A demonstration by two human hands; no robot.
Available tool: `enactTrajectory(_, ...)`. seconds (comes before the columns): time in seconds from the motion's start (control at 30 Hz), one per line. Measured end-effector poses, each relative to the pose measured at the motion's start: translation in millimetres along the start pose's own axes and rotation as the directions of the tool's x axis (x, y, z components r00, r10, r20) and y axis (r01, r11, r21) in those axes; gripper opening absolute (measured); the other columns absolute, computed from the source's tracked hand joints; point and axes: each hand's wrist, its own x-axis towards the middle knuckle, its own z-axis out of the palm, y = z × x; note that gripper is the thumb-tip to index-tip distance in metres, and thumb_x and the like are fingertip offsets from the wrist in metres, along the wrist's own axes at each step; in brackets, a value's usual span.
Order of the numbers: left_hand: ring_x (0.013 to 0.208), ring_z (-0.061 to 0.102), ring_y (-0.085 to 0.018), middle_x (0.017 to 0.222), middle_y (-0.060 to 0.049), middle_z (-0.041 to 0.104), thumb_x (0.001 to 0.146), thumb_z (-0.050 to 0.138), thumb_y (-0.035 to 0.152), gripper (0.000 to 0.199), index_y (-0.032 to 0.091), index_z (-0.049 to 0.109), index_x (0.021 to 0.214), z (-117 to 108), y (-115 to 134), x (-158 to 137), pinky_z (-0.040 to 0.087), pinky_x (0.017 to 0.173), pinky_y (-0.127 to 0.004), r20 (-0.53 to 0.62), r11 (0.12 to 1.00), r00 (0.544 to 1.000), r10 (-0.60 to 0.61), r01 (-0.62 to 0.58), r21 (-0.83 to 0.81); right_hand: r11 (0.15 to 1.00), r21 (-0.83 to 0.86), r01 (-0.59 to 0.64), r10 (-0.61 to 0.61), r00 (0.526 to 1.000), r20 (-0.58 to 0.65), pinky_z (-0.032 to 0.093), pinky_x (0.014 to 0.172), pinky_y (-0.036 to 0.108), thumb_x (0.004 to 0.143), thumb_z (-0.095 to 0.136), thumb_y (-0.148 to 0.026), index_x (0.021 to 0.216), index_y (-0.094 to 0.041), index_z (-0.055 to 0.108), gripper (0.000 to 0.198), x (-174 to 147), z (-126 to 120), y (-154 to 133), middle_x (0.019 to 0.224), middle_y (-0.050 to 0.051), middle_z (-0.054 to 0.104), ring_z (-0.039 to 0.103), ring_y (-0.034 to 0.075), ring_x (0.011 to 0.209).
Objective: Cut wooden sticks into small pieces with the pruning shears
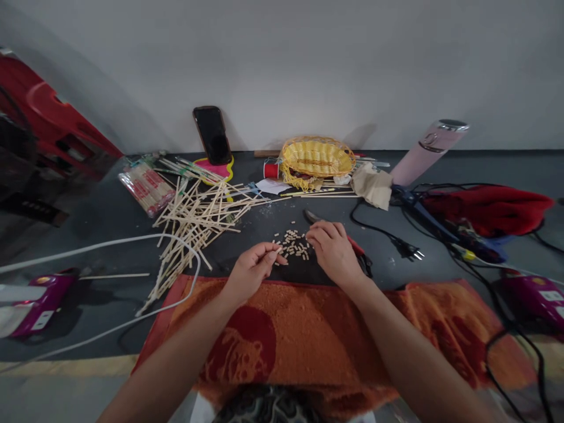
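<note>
My left hand [253, 270] is closed in a pinch, with a short pale wooden stick piece [278, 250] at the fingertips. A small scattered pile of cut wooden pieces [296, 243] lies on the dark table between my hands. On the right side of that pile, my right hand [335, 249] has its fingers bent together; what they hold, if anything, is hidden. Partly covered by that hand is a tool with a dark curved blade [312, 216] and a red handle [358, 247]. Long thin wooden sticks [198, 220] are heaped to the left.
An orange towel [317, 335] covers the near edge. Behind stand a phone [212, 135], a yellow woven basket [317, 158], a red thread spool [271, 171] and a pink flask [427, 154]. A white cable [132, 239] crosses the left; a black plug [408, 249] lies right.
</note>
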Motion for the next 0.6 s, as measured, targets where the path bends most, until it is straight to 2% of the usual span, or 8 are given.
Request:
enactTrajectory(0.1, 0.049, 0.038, -0.006, 0.086, -0.006, 0.071, 0.088, 0.055, 0.039, 0.028, 0.015, 0.061, 0.102, 1, -1, -1, 0.033, 0.049, -0.02, 0.023, 1.0, 1.0, 0.005, -0.006, 0.003, 0.95, 0.306, 0.064, -0.066, 0.998, -0.005, 0.046, 0.084, 0.035, 0.095, 0.038, -0.016, 0.098, -0.02, 0.06, 0.023, -7, 0, -16, 0.095, 0.007, 0.062, 0.055, 0.019, 0.093)
enactTrajectory(0.17, 0.05, 0.039, -0.006, 0.084, -0.004, 0.07, 0.089, 0.054, 0.038, 0.027, 0.015, 0.06, 0.102, 2, -1, -2, 0.034, 0.049, -0.019, 0.029, 1.0, 1.0, -0.003, 0.002, 0.021, 0.904, 0.409, 0.121, -0.125, 0.992, -0.017, 0.047, 0.084, 0.034, 0.094, 0.041, -0.015, 0.095, -0.021, 0.058, 0.018, -13, 1, -27, 0.094, 0.006, 0.062, 0.056, 0.019, 0.093)
enactTrajectory(0.23, 0.052, 0.042, -0.006, 0.082, -0.002, 0.068, 0.089, 0.055, 0.039, 0.027, 0.016, 0.06, 0.101, 2, -1, -3, 0.036, 0.05, -0.019, 0.047, 0.998, 0.999, -0.014, 0.012, 0.054, 0.891, 0.435, 0.13, -0.138, 0.99, -0.014, 0.047, 0.08, 0.032, 0.093, 0.045, -0.014, 0.092, -0.021, 0.055, 0.013, -18, 3, -36, 0.091, 0.005, 0.062, 0.056, 0.018, 0.088)
enactTrajectory(0.4, 0.055, 0.046, -0.008, 0.082, -0.001, 0.069, 0.09, 0.052, 0.039, 0.025, 0.017, 0.061, 0.099, 5, 2, -6, 0.038, 0.054, -0.019, 0.097, 0.985, 0.995, -0.014, -0.003, 0.172, 0.9, 0.425, 0.097, -0.078, 0.995, -0.062, 0.047, 0.079, 0.033, 0.091, 0.049, -0.014, 0.096, -0.022, 0.052, 0.01, -23, 5, -42, 0.091, 0.005, 0.062, 0.057, 0.019, 0.087)
enactTrajectory(0.6, 0.08, 0.062, -0.015, 0.082, -0.003, 0.07, 0.09, 0.053, 0.037, 0.024, 0.016, 0.063, 0.097, 4, 2, -7, 0.046, 0.079, -0.026, 0.112, 0.97, 0.993, 0.046, -0.071, 0.234, 0.897, 0.43, 0.105, -0.089, 0.994, -0.058, 0.048, 0.08, 0.033, 0.09, 0.05, -0.012, 0.099, -0.022, 0.051, 0.013, -24, 4, -41, 0.092, 0.004, 0.062, 0.057, 0.018, 0.087)
